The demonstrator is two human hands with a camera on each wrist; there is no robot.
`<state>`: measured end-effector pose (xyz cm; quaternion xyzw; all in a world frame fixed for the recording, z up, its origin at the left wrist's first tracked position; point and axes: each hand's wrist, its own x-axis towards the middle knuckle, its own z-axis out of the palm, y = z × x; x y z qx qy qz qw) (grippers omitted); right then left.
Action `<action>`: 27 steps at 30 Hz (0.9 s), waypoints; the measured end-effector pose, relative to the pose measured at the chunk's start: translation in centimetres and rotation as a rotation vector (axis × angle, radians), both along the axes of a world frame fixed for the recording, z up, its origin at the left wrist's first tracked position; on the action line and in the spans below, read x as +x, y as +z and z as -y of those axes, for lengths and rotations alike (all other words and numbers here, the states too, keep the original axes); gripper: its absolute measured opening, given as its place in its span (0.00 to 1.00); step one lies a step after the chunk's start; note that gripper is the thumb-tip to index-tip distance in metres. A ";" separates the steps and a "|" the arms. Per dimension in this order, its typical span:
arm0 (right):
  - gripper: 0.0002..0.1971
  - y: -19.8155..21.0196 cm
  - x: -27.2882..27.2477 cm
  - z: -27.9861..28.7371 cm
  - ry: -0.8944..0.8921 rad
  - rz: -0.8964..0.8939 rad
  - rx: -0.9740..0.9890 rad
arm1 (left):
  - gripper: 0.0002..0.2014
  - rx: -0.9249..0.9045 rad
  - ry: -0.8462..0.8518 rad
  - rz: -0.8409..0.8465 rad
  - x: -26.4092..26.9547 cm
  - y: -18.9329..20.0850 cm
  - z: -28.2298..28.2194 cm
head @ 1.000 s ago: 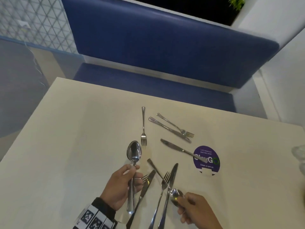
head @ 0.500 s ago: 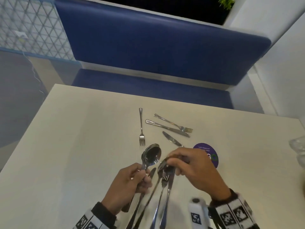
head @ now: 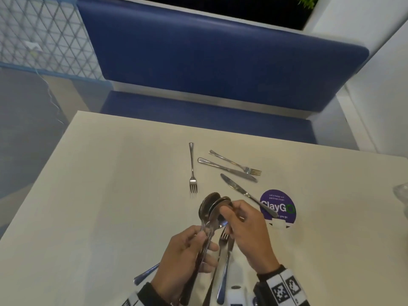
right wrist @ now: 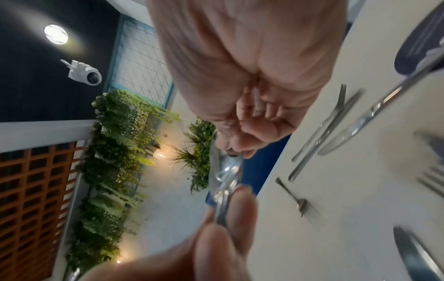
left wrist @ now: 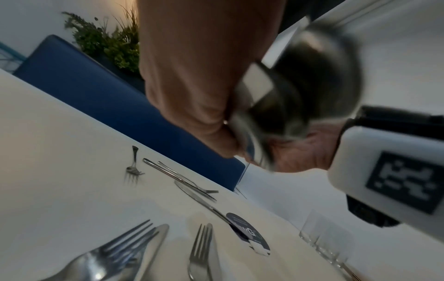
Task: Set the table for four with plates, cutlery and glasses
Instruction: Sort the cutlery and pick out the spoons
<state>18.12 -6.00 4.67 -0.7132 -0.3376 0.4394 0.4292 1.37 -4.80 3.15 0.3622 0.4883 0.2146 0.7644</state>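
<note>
White table [head: 110,195], scattered forks [head: 193,171], knives [head: 240,191], purple sticker [head: 284,202]

The right hand [right wrist: 252,91] is reaching down from the top, its fingertips pinching the spoon bowls [right wrist: 225,167], while the left hand's fingers [right wrist: 216,237] are gripping the handles from below. On the white table [right wrist: 336,218] at right, forks and knives are lying near a dark sticker [right wrist: 418,47]. Plants [right wrist: 115,152] are hanging behind.

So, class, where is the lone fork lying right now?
In the head view the lone fork lies mid-table, tines toward the camera, left of the crossed knife and fork and just beyond the spoons.
</note>
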 end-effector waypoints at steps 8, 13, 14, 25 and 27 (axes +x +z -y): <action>0.03 1.4 1.7 -1.3 0.100 -0.083 0.046 | 0.14 -0.008 -0.051 0.028 -1.0 -0.2 -0.9; 0.13 0.3 -0.2 -1.3 -0.009 0.003 0.038 | 0.18 -0.102 0.030 0.075 0.3 0.0 0.3; 0.14 0.1 -0.2 -1.1 -0.022 0.017 0.025 | 0.18 -0.106 0.045 0.073 0.4 -0.1 0.4; 0.14 0.3 0.5 2.0 0.137 0.305 -0.001 | 0.20 0.119 -0.158 -0.073 4.1 -1.8 3.1; 0.13 0.0 1.5 2.8 0.138 0.321 -0.046 | 0.18 0.159 -0.225 -0.108 5.8 -2.1 3.9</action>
